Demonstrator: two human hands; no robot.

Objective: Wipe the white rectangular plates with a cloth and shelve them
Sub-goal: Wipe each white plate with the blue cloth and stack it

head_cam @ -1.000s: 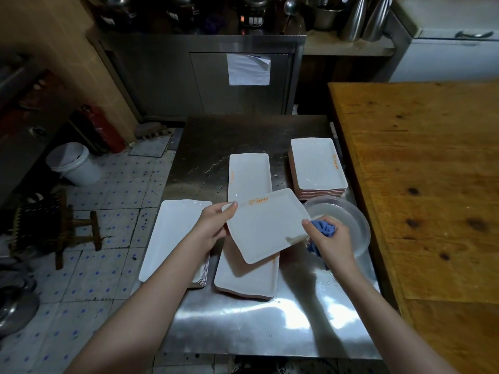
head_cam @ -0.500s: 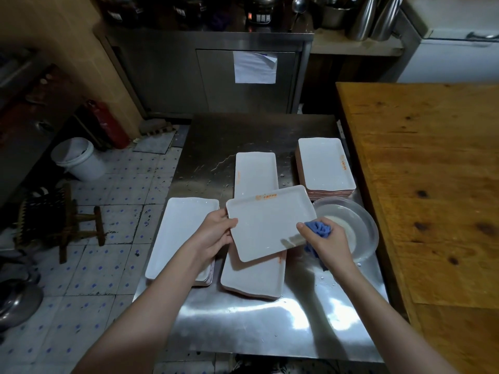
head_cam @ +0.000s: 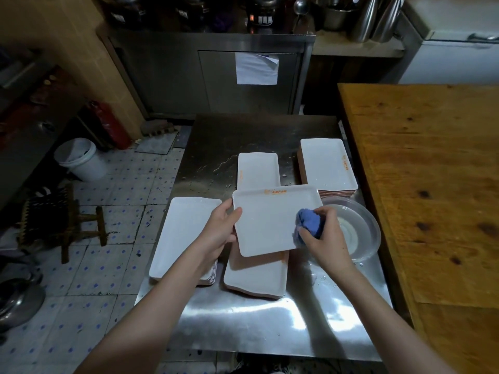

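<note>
A second before, the white rectangular plate [head_cam: 267,222] had been held askew, one corner pointing toward the person, with the bunched blue cloth [head_cam: 309,225] tucked at its right edge. By this moment the plate had been turned square, its long side running across the view and the orange-printed rim on the far side. It was lifted clear, above the near stack of white plates [head_cam: 253,276] on the stainless steel table [head_cam: 270,319].

The left hand [head_cam: 221,228] clamped the plate's left edge, thumb on top and fingers beneath. The right hand [head_cam: 324,238] had its fingers curled round the cloth and had brought it up onto the plate's upper face, at the right end.

That suggested positioning was over and the wiping stroke was just starting. Most of the face to the left of the cloth looked not yet covered, so this plate was probably some way from being shelved.

Other stacks waited on the table: a long one at the left [head_cam: 183,233], another at the far right [head_cam: 326,166], and a single plate or low stack in the middle [head_cam: 258,170]. A clear round bowl [head_cam: 361,233] stood just right of the working hand. No shelf could be made out.
</note>
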